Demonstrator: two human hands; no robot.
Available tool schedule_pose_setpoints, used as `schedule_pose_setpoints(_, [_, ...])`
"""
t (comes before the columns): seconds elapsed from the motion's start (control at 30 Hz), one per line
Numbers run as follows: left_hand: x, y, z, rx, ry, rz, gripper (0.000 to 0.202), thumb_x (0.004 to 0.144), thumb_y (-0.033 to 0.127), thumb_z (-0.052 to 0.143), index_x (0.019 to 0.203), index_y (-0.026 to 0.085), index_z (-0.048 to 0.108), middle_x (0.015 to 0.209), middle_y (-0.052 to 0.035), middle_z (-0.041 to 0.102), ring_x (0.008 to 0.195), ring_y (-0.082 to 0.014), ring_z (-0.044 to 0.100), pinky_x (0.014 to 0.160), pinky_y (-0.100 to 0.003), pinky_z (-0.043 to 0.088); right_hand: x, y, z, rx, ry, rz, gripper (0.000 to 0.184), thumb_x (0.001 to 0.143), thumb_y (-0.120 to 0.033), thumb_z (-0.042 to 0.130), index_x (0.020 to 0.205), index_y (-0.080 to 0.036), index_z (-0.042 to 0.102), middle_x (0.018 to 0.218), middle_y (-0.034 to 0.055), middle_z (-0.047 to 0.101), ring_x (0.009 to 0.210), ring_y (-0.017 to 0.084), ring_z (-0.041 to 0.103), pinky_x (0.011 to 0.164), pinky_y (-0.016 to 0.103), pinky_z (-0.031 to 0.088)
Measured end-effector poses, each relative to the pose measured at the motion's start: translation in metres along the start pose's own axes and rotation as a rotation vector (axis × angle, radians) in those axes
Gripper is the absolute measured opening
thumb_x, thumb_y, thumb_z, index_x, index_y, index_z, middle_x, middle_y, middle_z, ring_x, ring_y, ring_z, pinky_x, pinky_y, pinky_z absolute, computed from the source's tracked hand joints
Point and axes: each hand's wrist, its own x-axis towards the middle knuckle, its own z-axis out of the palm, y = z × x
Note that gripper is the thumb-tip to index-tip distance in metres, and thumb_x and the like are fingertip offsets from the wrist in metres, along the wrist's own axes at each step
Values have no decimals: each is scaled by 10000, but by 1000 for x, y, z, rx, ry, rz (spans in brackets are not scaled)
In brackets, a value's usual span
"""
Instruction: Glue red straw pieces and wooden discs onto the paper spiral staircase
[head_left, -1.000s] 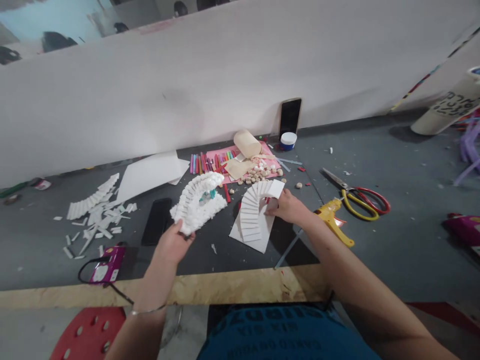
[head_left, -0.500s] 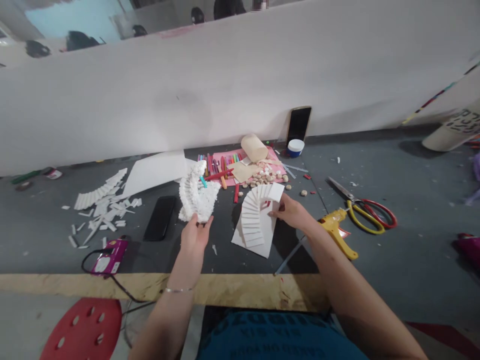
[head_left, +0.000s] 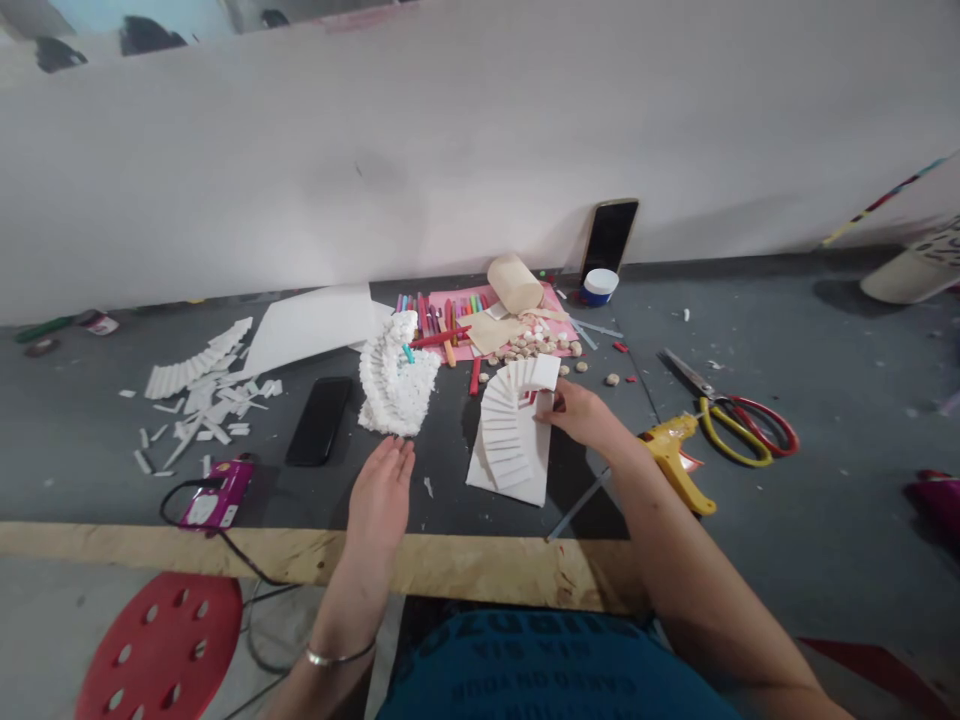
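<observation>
A curved white model staircase, built of thin fanned steps on a flat base, stands on the dark table. My right hand pinches its right side near the top steps. Left of it sits a second model, covered in rough white crumbs with a small turquoise piece on it. Just in front of that model is my left hand, its fingers stretched out, holding nothing. Whether the fingertips still touch the model's front edge, I cannot tell.
A yellow glue gun and scissors lie right of my right forearm. Left are a black phone, a purple box with a cable, and white strips. Behind lie pebbles, markers and a beige cylinder.
My left hand has let go of the crumb-covered model and drawn back slightly toward me, its fingers straightened. My right hand keeps its hold on the staircase. The camera view has shifted a little.
</observation>
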Motion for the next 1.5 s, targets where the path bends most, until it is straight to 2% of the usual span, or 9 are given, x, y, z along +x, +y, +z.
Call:
schedule_pose_setpoints(0.17, [1,-4,23,682,-205,310,220,866,416,575,908,222,671,640,-13,624,680,-188,639,688,-308,511,-18,-4,1,7,-7,-10,328,750,-213,689,1070,-193,618,922,25,673,768,172,613,738,285,468])
schedule_pose_setpoints(0.33, [42,2,79,1195,-414,573,173,906,347,549,957,206,634,937,-95,688,914,-239,653,811,-333,465,-34,-2,5,12,12,-14,276,753,-259,676,1017,-202,620,910,19,658,788,186,608,752,313,480])
schedule_pose_setpoints(0.5, [68,-3,111,1337,-456,581,162,805,276,698,877,159,610,980,-167,661,1000,-305,624,823,-360,427,-40,1,7,36,58,-5,291,766,-297,664,1032,-196,603,914,32,656,818,196,620,771,332,498])
schedule_pose_setpoints(0.7, [66,1,101,1391,-427,575,67,882,229,579,895,170,608,949,-144,658,937,-274,634,799,-355,422,-42,13,5,203,44,39,354,772,-271,642,1112,-206,567,985,38,686,850,184,656,795,328,525])
schedule_pose_setpoints(0.87, [68,45,89,1354,-252,656,138,941,259,471,984,174,570,1000,-135,650,935,-265,621,800,-367,432,-40,19,7,198,44,26,351,753,-270,658,1091,-214,586,947,32,684,822,192,649,767,335,527])
schedule_pose_setpoints(1.03, [91,101,103,1320,-55,982,114,942,283,487,980,190,543,1015,-108,648,952,-241,614,805,-339,452,-36,20,11,207,74,4,347,722,-255,679,1059,-218,606,885,23,672,764,187,627,710,320,519])
schedule_pose_setpoints(1.3, [117,114,162,1691,-165,1083,277,940,139,365,1160,133,534,981,-178,677,981,-305,622,863,-412,402,-36,20,19,259,116,-35,260,724,-266,667,974,-212,621,829,11,638,720,171,593,690,307,500])
schedule_pose_setpoints(1.4, [126,105,174,1770,-287,1081,245,867,203,555,1093,118,595,1028,-203,681,1098,-342,580,956,-436,340,-35,20,21,274,112,-44,254,728,-279,658,968,-204,621,816,9,624,713,169,583,681,304,494])
schedule_pose_setpoints(1.5, [141,94,184,1862,-461,974,341,642,266,815,915,122,670,851,-164,717,1026,-356,608,978,-440,322,-34,21,22,290,107,-42,277,737,-310,658,990,-204,619,840,13,629,721,169,585,687,305,492])
